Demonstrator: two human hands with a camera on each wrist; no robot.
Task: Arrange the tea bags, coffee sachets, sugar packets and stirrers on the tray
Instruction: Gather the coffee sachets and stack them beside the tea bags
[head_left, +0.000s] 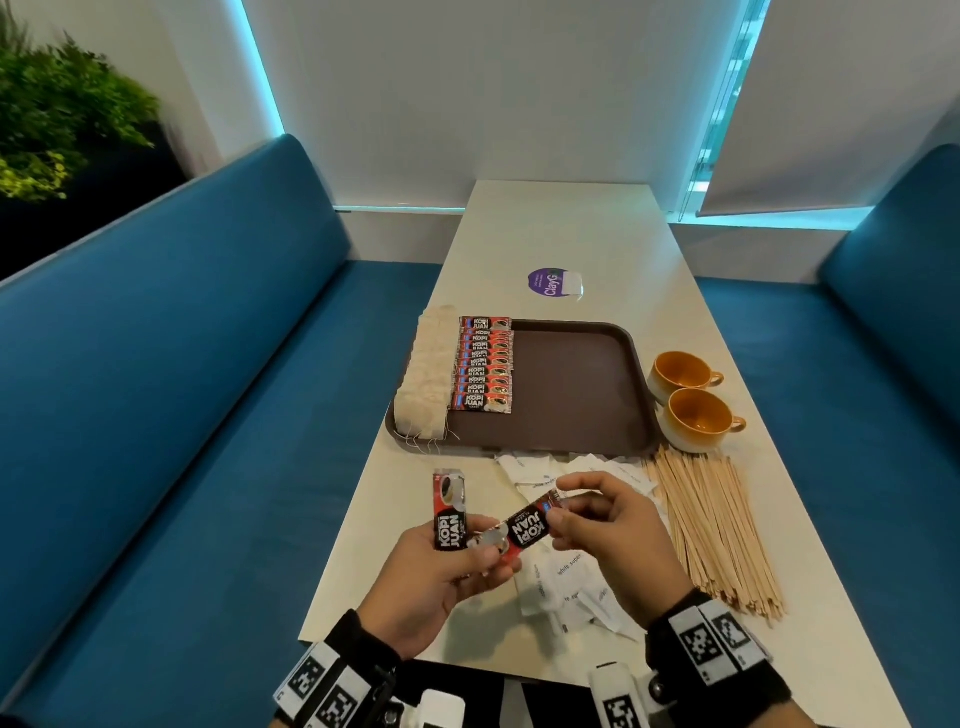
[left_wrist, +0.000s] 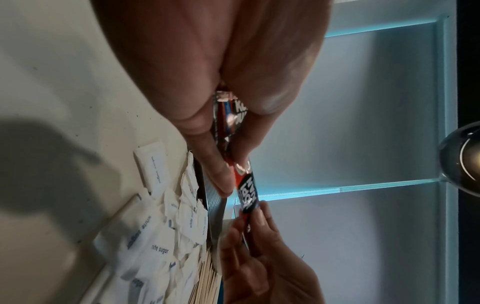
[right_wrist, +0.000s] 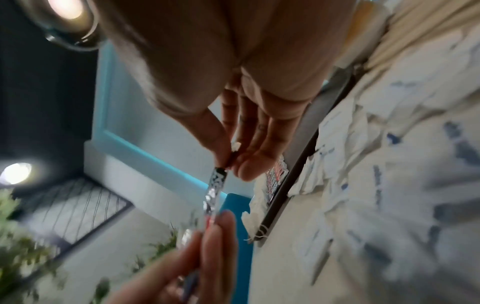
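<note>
Both hands pinch one red-and-black coffee sachet (head_left: 527, 530): left hand (head_left: 441, 577) also grips another, right hand (head_left: 608, 530) its far end, above a cream table (head_left: 561, 234) between blue benches (head_left: 171, 374).

The head view is evenly lit and mostly sharp, with cyan glow along the window edges (head_left: 260, 67); straight lines are bent toward the edges. The left wrist view is dim, and a dark shadow (left_wrist: 52, 160) is cast on the table. The right wrist view is heavily smeared by motion blur; ceiling lamps (right_wrist: 66, 8) are flared.
</note>
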